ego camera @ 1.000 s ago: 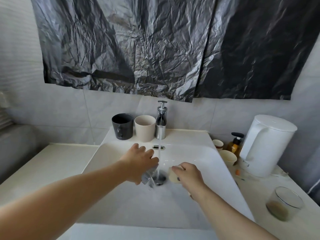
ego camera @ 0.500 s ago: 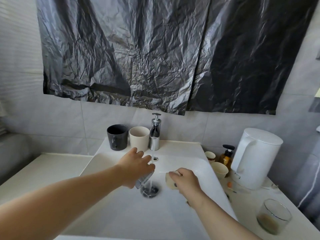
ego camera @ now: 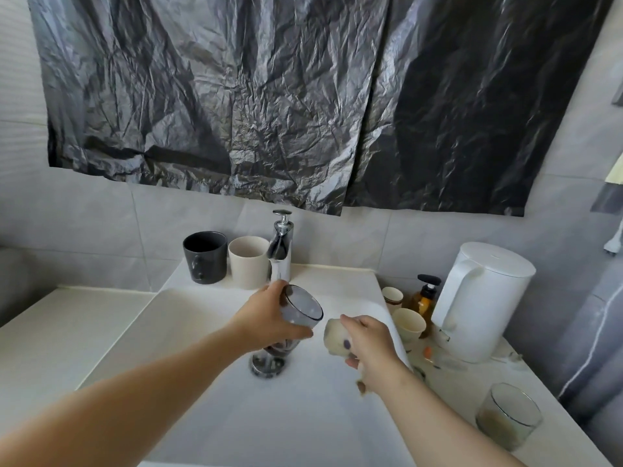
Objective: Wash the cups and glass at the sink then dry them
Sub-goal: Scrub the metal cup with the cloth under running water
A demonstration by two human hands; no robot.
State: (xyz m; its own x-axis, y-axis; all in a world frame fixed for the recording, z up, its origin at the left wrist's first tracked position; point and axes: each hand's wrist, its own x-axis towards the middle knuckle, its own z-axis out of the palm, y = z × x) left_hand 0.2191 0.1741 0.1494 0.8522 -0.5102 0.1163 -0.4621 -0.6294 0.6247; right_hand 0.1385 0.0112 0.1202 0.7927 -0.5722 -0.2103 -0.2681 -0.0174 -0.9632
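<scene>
My left hand (ego camera: 266,320) grips a clear bluish glass (ego camera: 301,307) over the white sink (ego camera: 209,332), its mouth tilted toward the right. Just right of it, my right hand (ego camera: 365,342) holds a pale sponge (ego camera: 335,335). Both sit above the drain (ego camera: 268,364), in front of the chrome tap (ego camera: 280,251). A dark grey mug (ego camera: 205,256) and a beige cup (ego camera: 247,261) stand on the sink's back ledge, left of the tap.
On the counter to the right stand a white kettle (ego camera: 482,298), a brown pump bottle (ego camera: 425,298), two small cups (ego camera: 408,323), and a cloudy glass (ego camera: 509,414) near the front. Black plastic sheeting (ego camera: 269,96) covers the wall above. A white counter (ego camera: 60,328) lies left.
My left hand has lifted the glass out from under the tap and turned its mouth up toward the sponge. The water stream seen earlier is no longer visible. The view has shifted down and left.
</scene>
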